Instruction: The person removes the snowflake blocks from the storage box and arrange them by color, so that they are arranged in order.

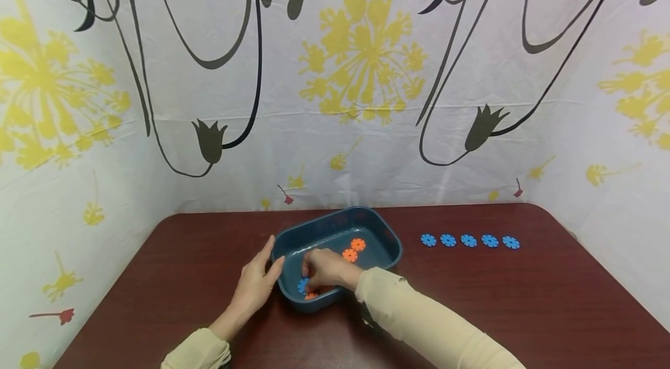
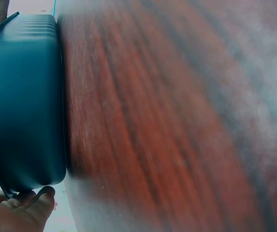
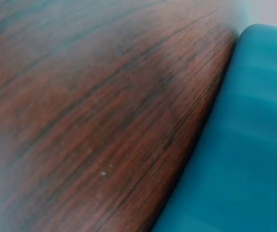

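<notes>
A dark blue-green plastic tray with rounded corners sits on the table. My left hand holds its left end, thumb at the rim and fingers against the outer wall; in the left wrist view those fingers show beside the tray's wall. Reaching over the near side, my right hand is inside the tray with its fingers bent down, pinching a blue flower-shaped disc. An orange disc lies partly hidden under that hand. Two more orange discs rest toward the tray's right end.
Several blue flower-shaped discs lie in a row on the dark red-brown wooden table, right of the tray. Behind the table hangs a white cloth printed with yellow and grey flowers, which also runs along both sides.
</notes>
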`<state>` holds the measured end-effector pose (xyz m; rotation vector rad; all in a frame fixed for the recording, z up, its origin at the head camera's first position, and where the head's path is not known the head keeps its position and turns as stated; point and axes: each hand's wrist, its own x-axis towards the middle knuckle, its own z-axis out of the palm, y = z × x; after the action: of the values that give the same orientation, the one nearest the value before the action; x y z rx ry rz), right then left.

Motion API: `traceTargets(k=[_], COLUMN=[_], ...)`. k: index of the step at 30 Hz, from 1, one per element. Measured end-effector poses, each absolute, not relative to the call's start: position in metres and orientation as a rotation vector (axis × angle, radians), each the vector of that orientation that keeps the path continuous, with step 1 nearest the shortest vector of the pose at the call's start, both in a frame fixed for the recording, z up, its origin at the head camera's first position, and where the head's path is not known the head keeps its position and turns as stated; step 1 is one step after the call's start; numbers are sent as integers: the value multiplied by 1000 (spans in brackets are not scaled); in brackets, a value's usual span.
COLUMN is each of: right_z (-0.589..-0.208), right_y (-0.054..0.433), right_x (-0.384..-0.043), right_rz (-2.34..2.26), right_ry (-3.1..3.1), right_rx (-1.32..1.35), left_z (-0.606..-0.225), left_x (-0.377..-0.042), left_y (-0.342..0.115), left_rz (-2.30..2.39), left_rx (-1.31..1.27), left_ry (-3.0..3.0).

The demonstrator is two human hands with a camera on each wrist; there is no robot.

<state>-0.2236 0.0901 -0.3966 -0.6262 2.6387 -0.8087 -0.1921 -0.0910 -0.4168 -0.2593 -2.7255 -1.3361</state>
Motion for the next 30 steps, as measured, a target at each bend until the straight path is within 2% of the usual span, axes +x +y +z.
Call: traceTargets(k=[30], right_z=[-395], right_y=[90], right_x=[-219], right_rz=[-750], right_ry=[2644], right_rx=[-608], left_z=[-416], left_x=[-193], left_y=[-92], left_rz=[-1348], left_rx=[-254], left_ry=[-2740])
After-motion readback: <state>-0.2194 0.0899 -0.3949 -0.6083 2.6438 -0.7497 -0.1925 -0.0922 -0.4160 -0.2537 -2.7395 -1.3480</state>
